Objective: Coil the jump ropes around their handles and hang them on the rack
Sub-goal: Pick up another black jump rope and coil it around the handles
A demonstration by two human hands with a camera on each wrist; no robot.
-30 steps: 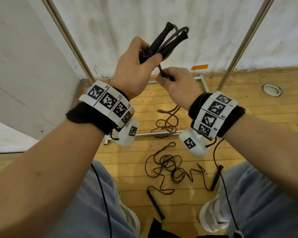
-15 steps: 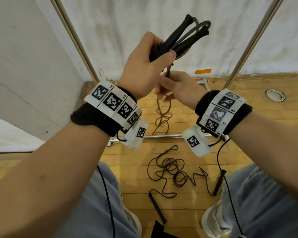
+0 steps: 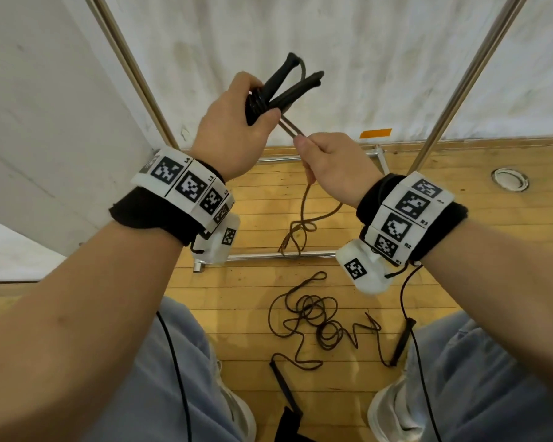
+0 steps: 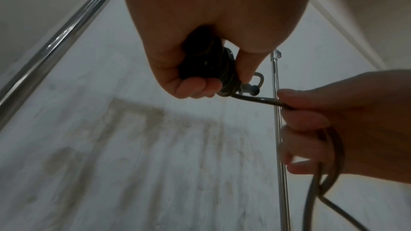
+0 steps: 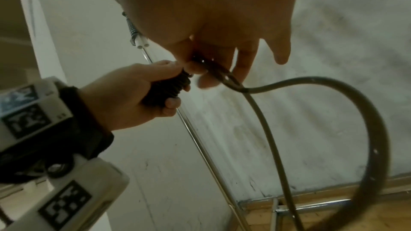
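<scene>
My left hand (image 3: 233, 129) grips a pair of black jump-rope handles (image 3: 292, 82), raised in front of the white wall, with rope coils (image 4: 211, 66) wound round their lower ends. My right hand (image 3: 329, 164) pinches the doubled brown rope (image 3: 289, 127) just below the left hand and pulls it taut. The rest of that rope (image 3: 304, 218) hangs down from the right hand in a loose tangle above the floor. A loop of it (image 5: 333, 120) swings below the right hand in the right wrist view.
A second jump rope (image 3: 313, 317) lies tangled on the wooden floor between my feet, its black handles (image 3: 281, 384) apart. The metal rack's uprights (image 3: 454, 90) rise on both sides, its base bars (image 3: 278, 256) on the floor ahead. A grey wall (image 3: 45, 122) stands left.
My right hand drew away from the left hand, down and to the right, pulling the rope taut. The handles tilted slightly with the left hand.
</scene>
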